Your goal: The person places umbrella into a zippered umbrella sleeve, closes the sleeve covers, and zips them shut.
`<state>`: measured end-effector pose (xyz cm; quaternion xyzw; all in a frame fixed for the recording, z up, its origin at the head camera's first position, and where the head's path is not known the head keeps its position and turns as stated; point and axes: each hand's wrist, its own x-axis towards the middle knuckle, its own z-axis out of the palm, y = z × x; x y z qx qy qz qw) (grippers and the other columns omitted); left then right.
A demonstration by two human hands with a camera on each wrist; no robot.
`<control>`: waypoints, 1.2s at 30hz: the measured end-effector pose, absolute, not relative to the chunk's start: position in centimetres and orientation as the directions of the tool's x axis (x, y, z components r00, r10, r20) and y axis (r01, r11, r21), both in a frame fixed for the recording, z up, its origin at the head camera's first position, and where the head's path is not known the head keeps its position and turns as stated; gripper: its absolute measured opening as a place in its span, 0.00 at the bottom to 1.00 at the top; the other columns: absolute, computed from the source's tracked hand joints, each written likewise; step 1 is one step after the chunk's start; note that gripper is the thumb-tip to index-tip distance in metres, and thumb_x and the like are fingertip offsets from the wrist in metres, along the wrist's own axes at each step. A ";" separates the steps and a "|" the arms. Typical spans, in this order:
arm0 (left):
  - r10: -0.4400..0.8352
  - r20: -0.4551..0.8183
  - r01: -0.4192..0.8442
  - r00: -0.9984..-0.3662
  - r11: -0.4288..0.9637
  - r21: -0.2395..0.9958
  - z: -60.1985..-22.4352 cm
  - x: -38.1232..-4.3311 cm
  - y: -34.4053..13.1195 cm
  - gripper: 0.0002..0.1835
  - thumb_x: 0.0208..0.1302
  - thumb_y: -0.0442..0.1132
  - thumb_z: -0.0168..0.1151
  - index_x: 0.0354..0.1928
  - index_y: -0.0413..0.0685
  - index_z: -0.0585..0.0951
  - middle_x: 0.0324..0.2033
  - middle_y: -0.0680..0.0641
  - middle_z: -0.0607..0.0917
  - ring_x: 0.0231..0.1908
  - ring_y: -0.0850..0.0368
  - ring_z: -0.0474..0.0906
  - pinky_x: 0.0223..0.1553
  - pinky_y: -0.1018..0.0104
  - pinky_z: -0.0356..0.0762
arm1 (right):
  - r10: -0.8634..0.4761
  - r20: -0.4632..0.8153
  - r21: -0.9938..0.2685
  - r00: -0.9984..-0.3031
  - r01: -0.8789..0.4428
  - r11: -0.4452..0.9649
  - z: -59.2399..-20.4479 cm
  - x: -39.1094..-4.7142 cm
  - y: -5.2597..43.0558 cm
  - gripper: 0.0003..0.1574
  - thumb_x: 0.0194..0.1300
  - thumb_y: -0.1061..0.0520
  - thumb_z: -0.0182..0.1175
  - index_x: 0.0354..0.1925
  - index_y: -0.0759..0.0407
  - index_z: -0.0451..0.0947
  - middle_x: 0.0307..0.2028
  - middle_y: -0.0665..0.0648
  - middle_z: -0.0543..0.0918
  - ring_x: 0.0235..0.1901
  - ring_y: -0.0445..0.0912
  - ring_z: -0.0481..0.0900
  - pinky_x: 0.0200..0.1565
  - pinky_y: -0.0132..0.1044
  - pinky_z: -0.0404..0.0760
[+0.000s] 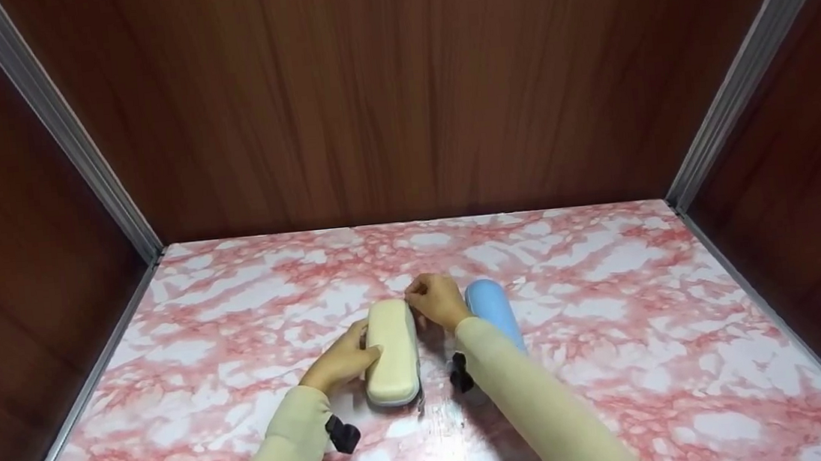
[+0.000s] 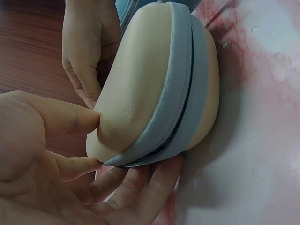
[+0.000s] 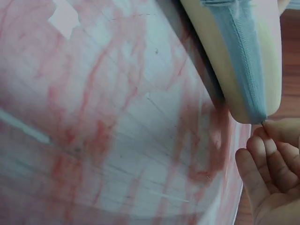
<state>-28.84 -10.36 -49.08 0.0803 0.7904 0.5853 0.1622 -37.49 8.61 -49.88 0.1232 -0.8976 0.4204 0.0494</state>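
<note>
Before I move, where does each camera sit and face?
Head-worn, facing forward and down: cream oblong zippered case, blue rounded case, left hand, right hand, forearms.
On the left wrist, facing the cream case's grey zipper: both hands show.
On the right wrist, facing red marbled tabletop and cream case: right hand shows.
Wrist views share the cream case.

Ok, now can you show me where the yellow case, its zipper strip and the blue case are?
Yellow case (image 1: 390,349): head view, middle of its upper side.
Zipper strip (image 3: 245,61): right wrist view, about halfway along it.
Blue case (image 1: 493,309): head view, its upper side, toward the far end.
</note>
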 end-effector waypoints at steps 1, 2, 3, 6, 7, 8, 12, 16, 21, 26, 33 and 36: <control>0.313 -0.161 -0.061 -0.936 0.305 0.950 -49.1 -28.9 -10.4 0.31 0.63 0.30 0.50 0.67 0.37 0.53 0.61 0.31 0.61 0.58 0.42 0.60 0.55 0.50 0.63 | -0.169 0.166 -0.763 -0.972 -0.235 0.602 -49.8 -37.5 8.7 0.03 0.58 0.61 0.61 0.31 0.60 0.80 0.22 0.52 0.80 0.17 0.43 0.76 0.25 0.33 0.75; 0.311 -0.162 -0.061 -0.937 0.310 0.949 -49.0 -28.9 -10.4 0.31 0.63 0.30 0.50 0.67 0.37 0.54 0.61 0.31 0.61 0.58 0.42 0.60 0.55 0.50 0.62 | -0.155 0.143 -0.781 -0.978 -0.207 0.590 -49.8 -37.5 8.7 0.03 0.58 0.60 0.61 0.31 0.60 0.81 0.22 0.51 0.80 0.17 0.43 0.76 0.25 0.33 0.74; 0.307 -0.166 -0.066 -0.937 0.311 0.948 -49.0 -28.9 -10.4 0.31 0.63 0.30 0.50 0.67 0.37 0.54 0.61 0.32 0.61 0.58 0.43 0.60 0.55 0.50 0.62 | -0.142 0.124 -0.795 -0.982 -0.185 0.578 -49.7 -37.5 8.7 0.04 0.58 0.60 0.61 0.30 0.59 0.81 0.22 0.51 0.80 0.18 0.43 0.75 0.24 0.33 0.74; 0.312 -0.168 -0.070 -0.935 0.301 0.951 -49.0 -28.9 -10.5 0.31 0.63 0.30 0.50 0.67 0.37 0.53 0.61 0.31 0.60 0.59 0.42 0.60 0.55 0.49 0.63 | -0.115 0.088 -0.818 -0.989 -0.138 0.559 -49.7 -37.6 8.8 0.04 0.57 0.59 0.60 0.29 0.58 0.81 0.24 0.51 0.80 0.22 0.41 0.74 0.26 0.32 0.73; 0.314 -0.170 -0.073 -0.934 0.298 0.952 -48.9 -28.9 -10.5 0.31 0.63 0.30 0.49 0.67 0.37 0.53 0.62 0.31 0.60 0.59 0.42 0.60 0.55 0.49 0.63 | -0.110 0.079 -0.823 -0.991 -0.127 0.553 -49.7 -37.6 8.8 0.04 0.57 0.59 0.60 0.30 0.58 0.82 0.25 0.51 0.80 0.23 0.41 0.74 0.27 0.32 0.74; 0.316 -0.170 -0.074 -0.933 0.296 0.952 -48.9 -28.9 -10.6 0.31 0.63 0.29 0.49 0.67 0.37 0.53 0.62 0.31 0.60 0.59 0.42 0.60 0.55 0.49 0.63 | -0.107 0.074 -0.828 -0.991 -0.121 0.547 -49.7 -37.6 8.8 0.04 0.57 0.59 0.61 0.30 0.58 0.82 0.26 0.50 0.81 0.24 0.41 0.74 0.27 0.32 0.74; 0.310 -0.168 -0.061 -0.936 0.327 0.943 -48.9 -28.9 -10.6 0.31 0.63 0.30 0.50 0.67 0.37 0.53 0.61 0.31 0.62 0.58 0.42 0.60 0.55 0.49 0.63 | -0.094 0.065 -0.844 -0.993 -0.105 0.525 -49.8 -37.6 8.7 0.04 0.57 0.59 0.62 0.31 0.58 0.82 0.27 0.51 0.81 0.24 0.42 0.76 0.27 0.33 0.75; 0.302 -0.167 -0.058 -0.939 0.337 0.940 -48.9 -28.8 -10.6 0.32 0.62 0.29 0.51 0.67 0.37 0.54 0.59 0.32 0.64 0.57 0.42 0.61 0.56 0.50 0.60 | -0.079 0.078 -0.843 -0.994 -0.108 0.527 -49.9 -37.5 8.5 0.04 0.57 0.58 0.62 0.31 0.57 0.82 0.25 0.50 0.81 0.23 0.42 0.77 0.27 0.34 0.76; 0.312 -0.173 -0.075 -0.934 0.301 0.951 -49.0 -28.8 -10.6 0.32 0.62 0.29 0.50 0.68 0.38 0.53 0.60 0.31 0.63 0.58 0.42 0.60 0.57 0.50 0.60 | -0.075 0.125 -0.815 -0.989 -0.145 0.561 -49.9 -37.6 8.4 0.03 0.56 0.57 0.63 0.30 0.55 0.82 0.24 0.49 0.80 0.24 0.41 0.75 0.30 0.35 0.75; 0.314 -0.178 -0.077 -0.932 0.309 0.948 -48.9 -28.8 -10.5 0.32 0.64 0.30 0.50 0.68 0.39 0.53 0.61 0.32 0.62 0.58 0.42 0.60 0.55 0.49 0.62 | -0.084 0.150 -0.799 -0.985 -0.170 0.577 -50.1 -37.9 8.2 0.03 0.56 0.57 0.63 0.30 0.55 0.82 0.23 0.49 0.80 0.23 0.41 0.75 0.32 0.35 0.75; 0.317 -0.185 -0.091 -0.930 0.289 0.953 -48.9 -28.8 -10.4 0.32 0.64 0.30 0.50 0.68 0.40 0.53 0.61 0.33 0.62 0.58 0.42 0.60 0.55 0.49 0.63 | -0.081 0.152 -0.782 -0.985 -0.170 0.599 -50.1 -38.2 7.7 0.02 0.56 0.57 0.63 0.30 0.54 0.82 0.23 0.48 0.81 0.24 0.41 0.76 0.32 0.34 0.75; 0.318 -0.178 -0.081 -0.931 0.296 0.952 -48.9 -28.8 -10.5 0.32 0.63 0.30 0.50 0.68 0.40 0.53 0.60 0.33 0.63 0.58 0.42 0.61 0.54 0.49 0.64 | -0.082 0.164 -0.775 -0.983 -0.180 0.605 -50.0 -38.3 7.5 0.02 0.56 0.57 0.63 0.29 0.54 0.82 0.23 0.48 0.80 0.24 0.41 0.75 0.32 0.35 0.75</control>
